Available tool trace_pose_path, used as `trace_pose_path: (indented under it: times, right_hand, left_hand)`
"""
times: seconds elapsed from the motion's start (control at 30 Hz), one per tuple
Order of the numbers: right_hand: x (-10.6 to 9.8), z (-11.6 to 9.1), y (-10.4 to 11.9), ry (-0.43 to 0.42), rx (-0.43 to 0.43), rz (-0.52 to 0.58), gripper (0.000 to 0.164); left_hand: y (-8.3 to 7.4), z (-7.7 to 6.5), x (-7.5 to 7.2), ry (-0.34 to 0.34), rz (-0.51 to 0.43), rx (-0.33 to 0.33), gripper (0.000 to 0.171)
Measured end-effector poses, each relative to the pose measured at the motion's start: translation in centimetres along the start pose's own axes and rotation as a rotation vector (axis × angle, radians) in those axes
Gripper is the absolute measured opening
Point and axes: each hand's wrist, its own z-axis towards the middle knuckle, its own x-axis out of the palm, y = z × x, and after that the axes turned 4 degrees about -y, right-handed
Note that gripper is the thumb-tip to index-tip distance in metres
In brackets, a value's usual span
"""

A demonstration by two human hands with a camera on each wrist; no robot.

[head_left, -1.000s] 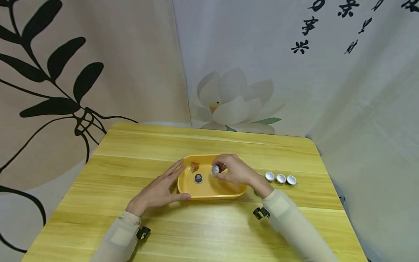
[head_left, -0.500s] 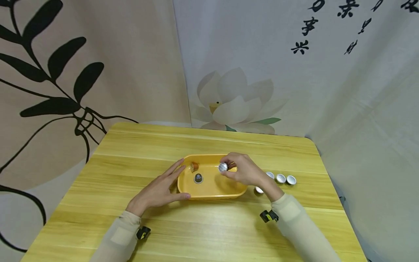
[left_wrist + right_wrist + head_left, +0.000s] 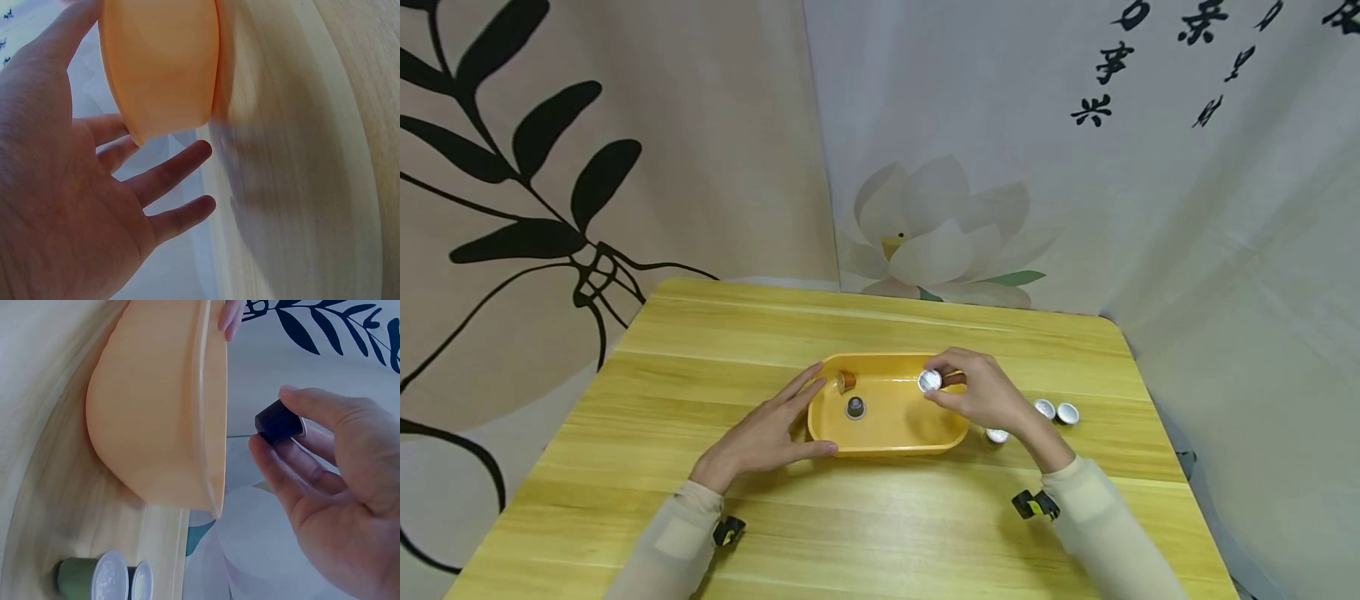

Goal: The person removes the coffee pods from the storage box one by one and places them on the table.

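A yellow plastic tray (image 3: 887, 437) stands on the table. My left hand (image 3: 752, 442) rests against its left end, fingers and thumb spread straight along the rim; in the left wrist view two fingers stand free of the tray. With thumb and fingertips my right hand (image 3: 988, 392) pinches a dark blue coffee capsule (image 3: 275, 423), its silver lid facing up. It is held above the tray's right end, clear of the rim. Inside the tray, an orange coffee capsule (image 3: 847, 381) lies on its side and a dark grey one, the grey capsule (image 3: 855, 407), stands lid down.
Right of the tray, lid-up capsules stand on the wooden table (image 3: 865, 525): a front capsule (image 3: 997, 435), a middle capsule (image 3: 1044, 408) and a right capsule (image 3: 1067, 413). A green capsule (image 3: 78, 578) shows in the right wrist view. Printed curtains (image 3: 737, 150) hang behind.
My right hand has moved right with the blue capsule, from mid-tray to its right end. The front capsule has come into view; the forearm now covers others. My left hand stays put.
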Motion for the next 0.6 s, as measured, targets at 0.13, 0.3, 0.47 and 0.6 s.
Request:
trace_pose_path:
  times: [0.13,0.3,0.47,0.6]
  right_hand:
    - [-0.4,-0.7,-0.4,-0.028,0.006,0.033,0.034]
    - [-0.8,-1.5,-1.1,-0.051,0.009,0.063,0.035]
    - [-1.2,-2.5,-1.8,-0.085,0.024,0.073,0.033]
    - [-1.6,-3.4,-2.3,-0.113,0.057,0.092,0.031]
  left_hand:
    - [0.0,0.0,0.1,-0.002,0.001,0.005,0.115]
    - [0.1,0.1,0.1,-0.003,-0.005,0.007,0.115]
    - [0.0,0.1,0.1,-0.002,-0.01,0.006,0.115]
    - [0.0,0.1,0.1,-0.001,-0.01,0.01,0.115]
